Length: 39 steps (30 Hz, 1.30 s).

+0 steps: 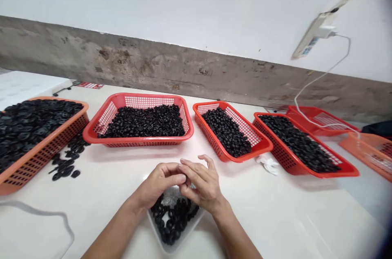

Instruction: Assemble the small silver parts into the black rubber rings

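My left hand (165, 179) and my right hand (200, 179) meet above a clear plastic box (167, 246). Their fingers are bent and pressed together at the tips, pinching a small black part (185, 178), mostly hidden by the fingers. Its exact shape cannot be made out. Inside the box, right below my hands, lie round black ring-like pieces (174, 220). A heap of tiny silvery bits (171, 196) shows at the far side of the box, partly covered by my hands.
Behind my hands stand a wide red basket (137, 140), a narrower red basket (214, 144) and another red basket (288, 161), all holding black pieces. An orange basket (45, 149) at left is heaped with larger ones. Loose black pieces (65, 167) and crumpled white tissue (268, 164) lie nearby.
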### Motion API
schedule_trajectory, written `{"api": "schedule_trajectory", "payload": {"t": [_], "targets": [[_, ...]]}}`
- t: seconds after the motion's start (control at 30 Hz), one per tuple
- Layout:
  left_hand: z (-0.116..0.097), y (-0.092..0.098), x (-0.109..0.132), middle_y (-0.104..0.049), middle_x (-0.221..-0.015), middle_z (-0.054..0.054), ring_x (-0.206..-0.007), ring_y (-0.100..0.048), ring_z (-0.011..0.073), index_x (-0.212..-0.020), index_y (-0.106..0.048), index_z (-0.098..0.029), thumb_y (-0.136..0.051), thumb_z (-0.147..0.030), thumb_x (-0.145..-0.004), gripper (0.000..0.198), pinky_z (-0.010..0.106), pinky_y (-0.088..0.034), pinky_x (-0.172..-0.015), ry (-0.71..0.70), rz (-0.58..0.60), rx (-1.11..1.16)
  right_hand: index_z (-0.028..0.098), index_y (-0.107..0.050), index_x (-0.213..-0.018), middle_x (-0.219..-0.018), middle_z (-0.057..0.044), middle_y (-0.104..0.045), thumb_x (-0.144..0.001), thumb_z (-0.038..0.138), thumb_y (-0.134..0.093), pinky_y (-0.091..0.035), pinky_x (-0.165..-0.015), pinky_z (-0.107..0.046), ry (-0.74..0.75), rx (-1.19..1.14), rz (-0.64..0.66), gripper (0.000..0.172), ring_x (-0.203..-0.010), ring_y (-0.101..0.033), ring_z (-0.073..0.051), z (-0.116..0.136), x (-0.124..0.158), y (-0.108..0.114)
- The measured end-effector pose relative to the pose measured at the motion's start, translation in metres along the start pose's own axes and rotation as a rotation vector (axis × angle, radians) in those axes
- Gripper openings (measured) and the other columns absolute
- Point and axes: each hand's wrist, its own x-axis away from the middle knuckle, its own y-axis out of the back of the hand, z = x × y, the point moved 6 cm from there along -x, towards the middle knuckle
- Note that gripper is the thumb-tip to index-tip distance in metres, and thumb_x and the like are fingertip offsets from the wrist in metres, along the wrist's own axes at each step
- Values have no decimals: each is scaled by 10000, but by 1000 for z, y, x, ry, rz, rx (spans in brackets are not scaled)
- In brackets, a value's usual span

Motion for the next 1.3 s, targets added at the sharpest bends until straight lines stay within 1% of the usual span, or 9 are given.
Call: {"api": "schedule_trajectory", "payload": {"t": [0.2, 0.37, 0.47, 0.63, 0.77, 0.93, 1.03, 1.17, 1.3], "targets": [[1, 8, -2, -688, -875, 55, -869, -596, 195, -937, -738, -134, -670, -307, -867, 198, 297, -459, -846, -50, -113, -172, 137, -509, -1364, -1166, -156, -721, -900, 160, -599, -365, -1018, -463, 9, 98, 31, 473, -912, -723, -209, 0, 1, -2], [5, 11, -2, -701, -891, 60, -895, -608, 206, -964, -733, -130, -666, -339, -870, 239, 291, -458, -843, -3, -85, -209, 143, -465, -1409, -1122, -145, -737, -923, 137, -568, -388, -1004, -453, -20, 91, 15, 497, -995, -712, -220, -3, 1, 0], [3, 11, -1, -697, -860, 59, -861, -608, 201, -948, -740, -117, -643, -345, -886, 255, 289, -457, -821, -27, -83, -258, 148, -448, -1419, -1101, -135, -741, -939, 145, -555, -433, -951, -430, -8, 71, 22, 492, -1004, -708, -216, -5, 2, -1], [1, 10, -2, -703, -847, 56, -857, -618, 210, -941, -756, -120, -635, -347, -889, 263, 292, -463, -819, -62, -105, -294, 124, -485, -1364, -1109, -153, -727, -953, 160, -554, -495, -870, -383, -14, -7, 55, 419, -1024, -692, -212, -8, 5, -6], [3, 11, -2, -709, -843, 57, -859, -626, 216, -921, -760, -124, -629, -346, -893, 259, 298, -468, -833, -60, -129, -299, 137, -502, -1340, -1111, -146, -725, -965, 179, -550, -500, -868, -386, -57, 3, 85, 380, -1021, -688, -212, -11, 7, -10], [3, 7, -4, -720, -933, 59, -928, -625, 212, -1050, -747, -145, -626, -309, -902, 252, 300, -463, -880, -75, -133, -220, 144, -502, -1340, -1082, -136, -741, -957, 166, -574, -469, -868, -394, -47, 23, 36, 390, -973, -706, -201, -10, 7, -7], [3, 6, -5, -716, -922, 51, -920, -616, 196, -1041, -751, -147, -638, -282, -893, 230, 291, -457, -885, -77, -133, -177, 159, -504, -1345, -1072, -126, -746, -953, 155, -581, -448, -875, -405, -40, 29, 30, 400, -964, -712, -200, -9, 6, -7], [1, 8, -5, -701, -844, 34, -841, -603, 169, -939, -766, -140, -660, -261, -866, 177, 272, -457, -840, -59, -155, -129, 204, -493, -1381, -1139, -126, -725, -936, 157, -602, -467, -871, -420, -94, -118, 56, 461, -982, -700, -213, -12, 5, -7], [0, 10, -5, -706, -814, 27, -803, -602, 159, -883, -772, -145, -682, -262, -841, 153, 261, -458, -808, -40, -169, -93, 275, -545, -1366, -1199, -93, -704, -939, 232, -624, -524, -895, -409, -276, -433, 140, 436, -1050, -671, -222, -21, 4, -8]]}}
